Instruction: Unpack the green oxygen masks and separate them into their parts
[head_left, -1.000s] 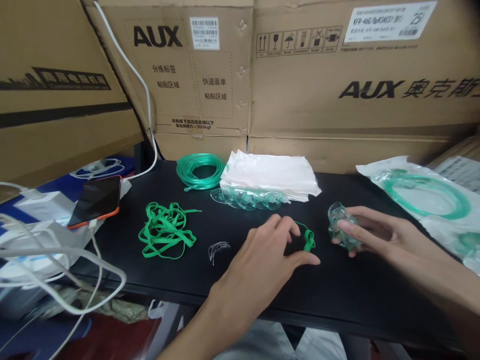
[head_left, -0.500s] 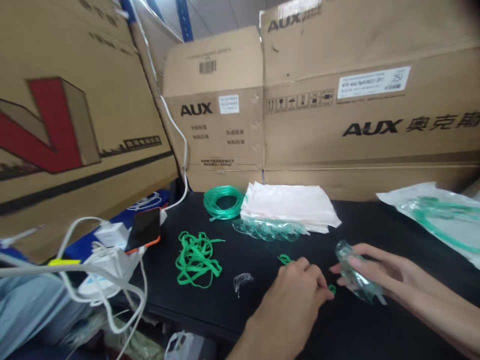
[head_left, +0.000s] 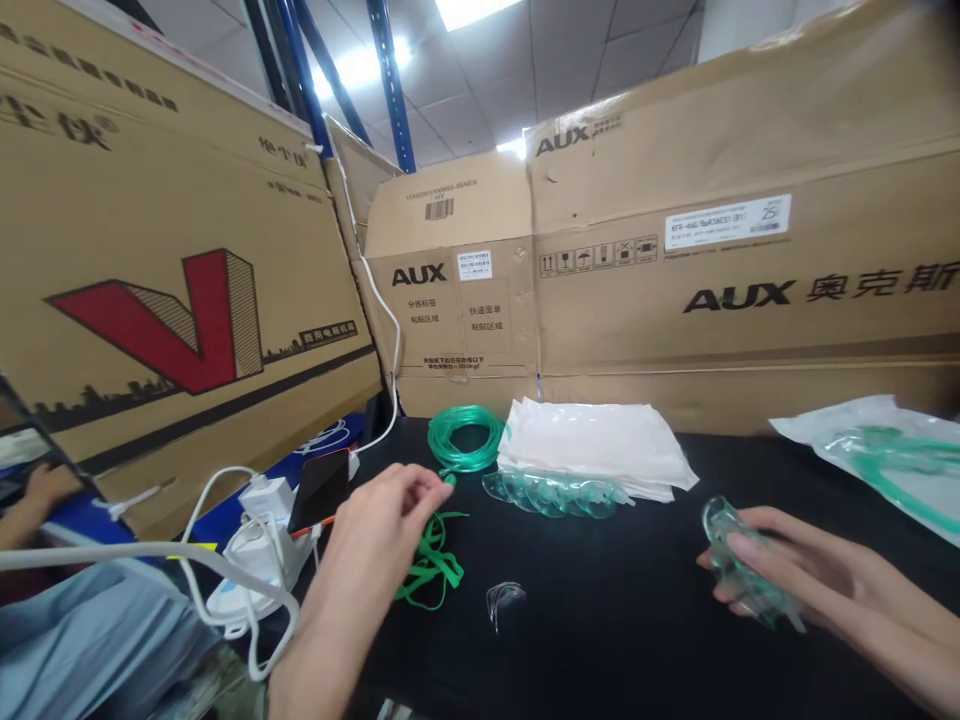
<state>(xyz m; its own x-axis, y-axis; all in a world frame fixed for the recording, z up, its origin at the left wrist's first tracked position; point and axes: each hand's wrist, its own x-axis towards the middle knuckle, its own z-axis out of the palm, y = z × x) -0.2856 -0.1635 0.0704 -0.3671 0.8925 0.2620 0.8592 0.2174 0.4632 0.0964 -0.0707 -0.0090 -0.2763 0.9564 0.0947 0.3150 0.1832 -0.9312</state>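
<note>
My right hand (head_left: pixel 817 570) grips a clear greenish oxygen mask (head_left: pixel 720 518) above the right part of the black table. On the left, my left hand (head_left: pixel 379 525) is closed in a pinch over the pile of green elastic straps (head_left: pixel 431 575), hiding part of it. A small bit of green shows at its fingertips, apparently an elastic strap. A row of clear green masks (head_left: pixel 555 495) lies overlapped along the front of the white bags. Several thin clear curved strips (head_left: pixel 504 602) lie on the table between my hands.
A coil of green tubing (head_left: pixel 466 438) lies beside the white bags (head_left: pixel 600 440). At right is a bag with green tubing (head_left: pixel 885 465). A phone (head_left: pixel 320 490) and white cables with chargers (head_left: pixel 259 550) crowd the left; cardboard boxes (head_left: pixel 720 350) wall the back. Another person's hand (head_left: pixel 49 487) shows far left.
My left hand has moved left from beside the mask to the strap pile, taking the green strap from the middle of the table. My right hand still holds the mask. The view has tilted up.
</note>
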